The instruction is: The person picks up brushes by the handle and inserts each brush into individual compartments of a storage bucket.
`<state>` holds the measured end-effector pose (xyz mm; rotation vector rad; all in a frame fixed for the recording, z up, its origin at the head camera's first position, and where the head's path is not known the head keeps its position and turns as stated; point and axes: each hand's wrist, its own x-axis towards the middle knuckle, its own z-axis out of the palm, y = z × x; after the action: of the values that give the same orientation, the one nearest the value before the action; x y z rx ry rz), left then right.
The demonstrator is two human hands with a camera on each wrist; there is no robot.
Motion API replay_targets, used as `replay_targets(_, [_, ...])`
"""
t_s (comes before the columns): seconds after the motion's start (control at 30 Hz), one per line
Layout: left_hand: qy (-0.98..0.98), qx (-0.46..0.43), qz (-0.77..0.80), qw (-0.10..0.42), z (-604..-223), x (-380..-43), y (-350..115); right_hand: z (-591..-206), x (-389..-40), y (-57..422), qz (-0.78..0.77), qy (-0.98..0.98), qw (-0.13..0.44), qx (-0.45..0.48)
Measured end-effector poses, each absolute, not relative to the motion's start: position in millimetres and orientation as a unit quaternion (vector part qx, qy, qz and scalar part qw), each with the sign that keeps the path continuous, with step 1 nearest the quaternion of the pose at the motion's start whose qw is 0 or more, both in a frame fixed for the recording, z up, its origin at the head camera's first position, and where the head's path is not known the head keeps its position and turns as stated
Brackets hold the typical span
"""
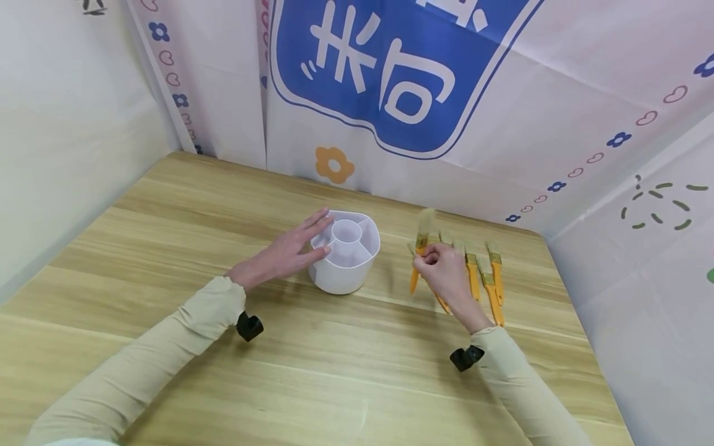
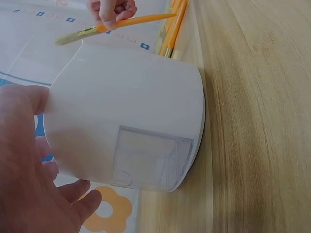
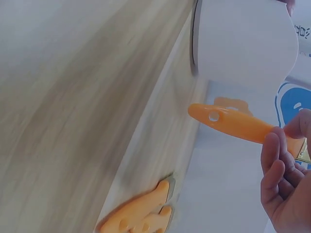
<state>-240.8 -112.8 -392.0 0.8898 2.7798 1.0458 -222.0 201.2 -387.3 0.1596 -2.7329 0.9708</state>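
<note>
My left hand [image 1: 287,251] rests at the left rim of a white round desk organizer [image 1: 341,277], its fingers mostly straight. In the left wrist view, the thumb touches the organizer's rim and the other fingers lie along its far side. My right hand [image 1: 446,272] pinches a flat paintbrush [image 3: 233,124] by its orange handle near the metal band. That brush stands roughly upright, bristles up and handle end down, to the right of the organizer. Beneath and beside the right hand, several more orange-handled paintbrushes [image 1: 492,300] lie on the table.
The organizer has a round central cup [image 1: 347,231] and divided compartments around it. A clear panel [image 2: 150,158] shows on its outer side. The wood-grain table [image 1: 312,371] meets a printed backdrop [image 1: 223,111] behind and white walls at both sides.
</note>
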Motion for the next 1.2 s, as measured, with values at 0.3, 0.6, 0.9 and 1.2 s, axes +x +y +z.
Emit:
replay_targets(0.3, [0.893, 0.291, 0.343, 0.017, -392, -240, -112, -389, -223, 190, 0.349, -0.927, 0.124, 0.068])
replay_targets(0.6, [0.893, 0.290, 0.342, 0.021, -391, -240, -112, -387, -223, 176, 0.356, -0.926, 0.104, 0.065])
replay_targets(0.9, [0.895, 0.288, 0.339, 0.023, -391, -239, -113, -384, -222, 163, 0.372, -0.919, 0.104, 0.081])
replay_targets(1.2, [0.892, 0.291, 0.345, 0.018, -391, -239, -113, -379, -221, 151, 0.388, -0.910, 0.106, 0.099])
